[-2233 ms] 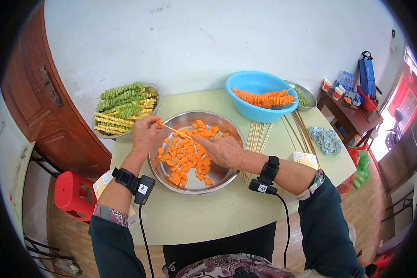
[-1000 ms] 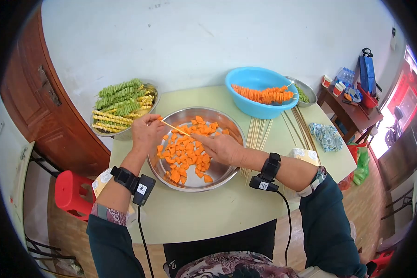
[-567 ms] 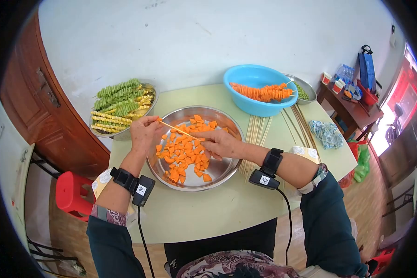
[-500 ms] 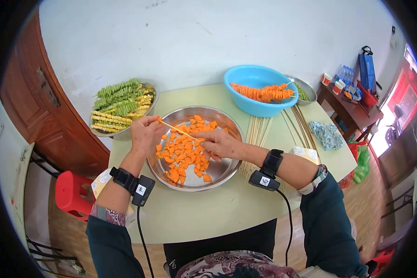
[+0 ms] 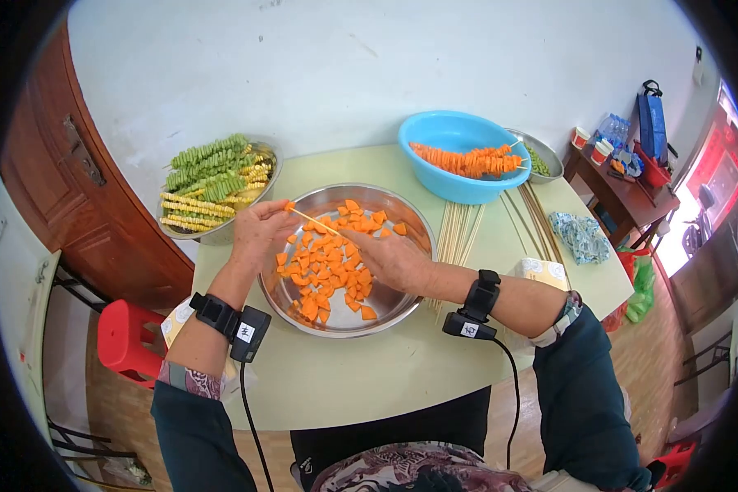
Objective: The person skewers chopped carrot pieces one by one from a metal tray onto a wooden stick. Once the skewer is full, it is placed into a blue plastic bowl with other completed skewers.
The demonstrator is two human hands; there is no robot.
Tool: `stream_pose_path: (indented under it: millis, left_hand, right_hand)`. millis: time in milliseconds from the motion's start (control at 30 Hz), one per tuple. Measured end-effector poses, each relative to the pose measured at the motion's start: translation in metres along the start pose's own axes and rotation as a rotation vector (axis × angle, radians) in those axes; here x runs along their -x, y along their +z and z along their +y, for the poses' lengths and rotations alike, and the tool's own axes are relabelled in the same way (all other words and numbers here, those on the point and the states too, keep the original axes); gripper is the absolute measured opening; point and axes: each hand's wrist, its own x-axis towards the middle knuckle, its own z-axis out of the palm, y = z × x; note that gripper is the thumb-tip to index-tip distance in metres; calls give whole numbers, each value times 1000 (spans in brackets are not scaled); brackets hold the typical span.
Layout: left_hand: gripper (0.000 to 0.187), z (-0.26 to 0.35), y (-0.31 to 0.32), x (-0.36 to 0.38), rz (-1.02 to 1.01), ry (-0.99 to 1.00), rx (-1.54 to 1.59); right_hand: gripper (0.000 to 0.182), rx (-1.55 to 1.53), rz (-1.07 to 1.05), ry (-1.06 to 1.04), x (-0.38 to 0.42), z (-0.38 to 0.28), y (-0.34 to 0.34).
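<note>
My left hand [image 5: 256, 234] is closed in a pinch at the left rim of the steel basin, its fingertips on a small orange carrot piece [image 5: 290, 206]. That piece sits at the tip of a thin wooden skewer [image 5: 313, 221]. Over the basin's right side, my right hand [image 5: 395, 261] grips the skewer's other end, part of which its fingers hide. Below both hands, many cut carrot pieces [image 5: 326, 264] lie loose in the round steel basin [image 5: 348, 331].
Behind stands a blue tub [image 5: 447, 194] with threaded carrot skewers [image 5: 467, 161]. A metal bowl [image 5: 272, 176] of green and yellow skewers is at left. Bare skewers [image 5: 455, 234], a patterned cloth [image 5: 580, 238] and a bowl of green pieces [image 5: 539, 161] are at right.
My right hand has turned and shifted slightly, with its fingers now more hidden beneath it. My left fingertips have moved a little up and right with the carrot piece at the skewer's tip.
</note>
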Motion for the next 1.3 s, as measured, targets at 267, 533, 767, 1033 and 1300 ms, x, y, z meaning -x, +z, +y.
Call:
stream_pose_path:
  millis: [267,533,767,1033,1300]
  left_hand:
    - [32,1,0,0,-53,-21,-75]
    - [29,7,4,6,-93,-78,-104]
    - [30,-10,60,28,-475,264,-559]
    - [28,-6,47,22,-525,157,-408]
    - [20,1,35,20,-404,13,-465]
  right_hand:
    - [47,-173,42,-40,0,6,2]
    - [51,-182,-12,1,-1,7,3]
    - [49,-194,106,2,-12,12,17]
    - [38,-322,130,-78,-9,7,5]
    - [24,-291,169,-16,-12,18,6]
